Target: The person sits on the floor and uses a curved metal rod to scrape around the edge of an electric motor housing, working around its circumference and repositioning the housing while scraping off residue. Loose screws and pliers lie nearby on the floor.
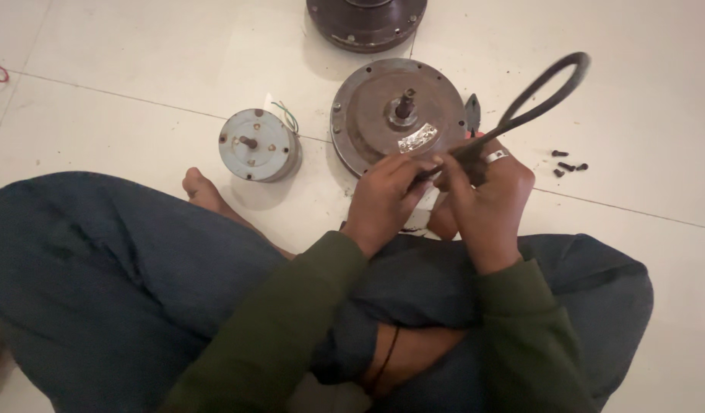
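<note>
Both hands (444,191) pinch looped black cable (540,95).

Both hands, the left hand (387,191) and the ringed right hand (486,195), gripped a looped black rubber cable (547,88) above a round rusty metal motor housing (398,111); small black screws (568,163) lay nearby.

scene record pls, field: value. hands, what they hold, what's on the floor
setting: person sitting cross-legged on a white tiled floor
left hand: pinching the lower end of a black looped cable
right hand: gripping the same cable, ring on one finger
in front: large round motor housing with central shaft
left of it: small grey motor with wires
top edge: dark round part, cut off by frame
right: loose black screws
</note>
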Available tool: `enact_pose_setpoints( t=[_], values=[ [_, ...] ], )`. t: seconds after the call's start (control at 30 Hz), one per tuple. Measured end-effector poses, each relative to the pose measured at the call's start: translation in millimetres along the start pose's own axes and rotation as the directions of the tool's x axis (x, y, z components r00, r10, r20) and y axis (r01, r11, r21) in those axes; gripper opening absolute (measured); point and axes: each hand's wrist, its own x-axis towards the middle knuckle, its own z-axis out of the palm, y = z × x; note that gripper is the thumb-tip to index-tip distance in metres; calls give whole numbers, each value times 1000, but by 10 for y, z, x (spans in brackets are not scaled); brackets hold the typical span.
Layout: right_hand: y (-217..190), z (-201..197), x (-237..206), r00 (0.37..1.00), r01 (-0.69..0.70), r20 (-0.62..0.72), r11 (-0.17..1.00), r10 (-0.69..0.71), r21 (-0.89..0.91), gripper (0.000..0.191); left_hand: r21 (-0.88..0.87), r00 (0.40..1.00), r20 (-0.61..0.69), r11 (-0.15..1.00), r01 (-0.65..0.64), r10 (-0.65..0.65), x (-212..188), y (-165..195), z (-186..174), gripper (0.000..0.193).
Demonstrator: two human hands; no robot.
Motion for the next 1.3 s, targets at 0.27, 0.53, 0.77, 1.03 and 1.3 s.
enact_pose_setpoints(
  t=[0.27,0.53,0.77,1.03,1.3],
  values=[
    [44,-10,-2,996,53,65,998,-54,17,8,21,1000,-13,1000,-5,5,-49,-51,-16,26],
    [104,-5,30,989,53,137,998,-50,-18,7,13,1000,7,1000,20,-20,-49,-45,-23,21],
    [174,108,-73,971,232,-14,951,-239,-204,20,14,999,-36,1000,-12,13,-95,-22,5,32],
    [61,187,-13,987,112,-81,950,-141,-291,26,41,996,-84,999,-28,31,-62,-95,56,25],
    [52,-75,40,947,-137,311,979,85,151,20,-32,999,-52,999,-10,8,-139,-232,48,24]
  ],
)
